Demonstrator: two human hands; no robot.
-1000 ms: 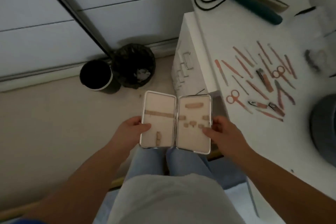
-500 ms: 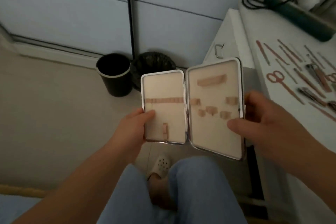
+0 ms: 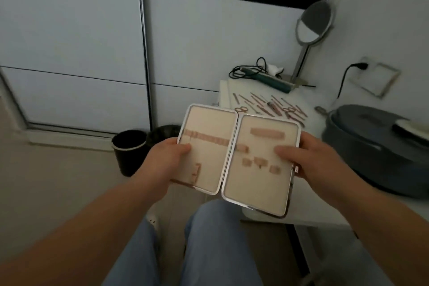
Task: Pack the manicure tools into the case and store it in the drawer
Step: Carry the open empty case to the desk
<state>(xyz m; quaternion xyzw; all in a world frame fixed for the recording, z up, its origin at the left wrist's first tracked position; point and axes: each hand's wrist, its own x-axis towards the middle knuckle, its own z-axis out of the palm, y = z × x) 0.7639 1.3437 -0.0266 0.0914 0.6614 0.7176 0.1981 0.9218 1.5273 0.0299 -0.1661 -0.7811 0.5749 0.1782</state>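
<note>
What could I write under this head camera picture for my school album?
Both hands, left and right, hold the empty manicure case open while the tools wait on the white table.

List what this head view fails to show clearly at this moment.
- Manicure tools: small, blurred; the open case covers the nearest ones, so neither count nor types can be told.
- Fingers of the left hand and right hand: behind the case; only the thumbs show in each grip.
- Drawer: not identifiable in the head view.
- Dark round container: cut off by the right edge.
- Second bin: mostly hidden behind the case.
</note>
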